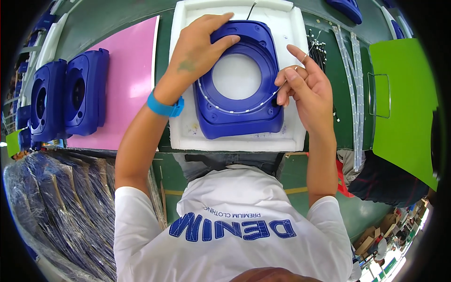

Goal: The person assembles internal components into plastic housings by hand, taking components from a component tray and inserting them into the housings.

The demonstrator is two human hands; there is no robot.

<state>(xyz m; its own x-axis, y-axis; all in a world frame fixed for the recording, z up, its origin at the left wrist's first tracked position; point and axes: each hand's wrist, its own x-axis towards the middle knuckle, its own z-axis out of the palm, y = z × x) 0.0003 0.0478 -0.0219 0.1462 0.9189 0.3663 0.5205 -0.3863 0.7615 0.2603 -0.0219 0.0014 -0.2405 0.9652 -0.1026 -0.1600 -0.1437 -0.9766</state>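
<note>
Housing, blue moulded plastic, with a large round opening: one piece, lying at the centre of the table on a white foam pad, which shows through the opening.

Light strip, narrow, white: one length, curved along the left and near sides of the ring round the opening, then rising from the right side of the housing to the right hand.

Left hand: at the far left of the housing, thumb over the inner rim, fingers reaching past the outer far edge; firmness of hold cannot be told. Blue band on the wrist.

Right hand: just beside the housing's right side, thumb and bent fingers closed in a pinch on the strip, index finger raised toward the far side.

Pink sheet: left of the pad; two standing blue housings at its left part.

Bundle of dark leads with pale ends: right of the pad, far side.

Pale flat strips: several, laid lengthwise farther right, on the green tabletop.

Bright green panel: right of those strips.

Long pieces in clear film: near left, beside the person.
</note>
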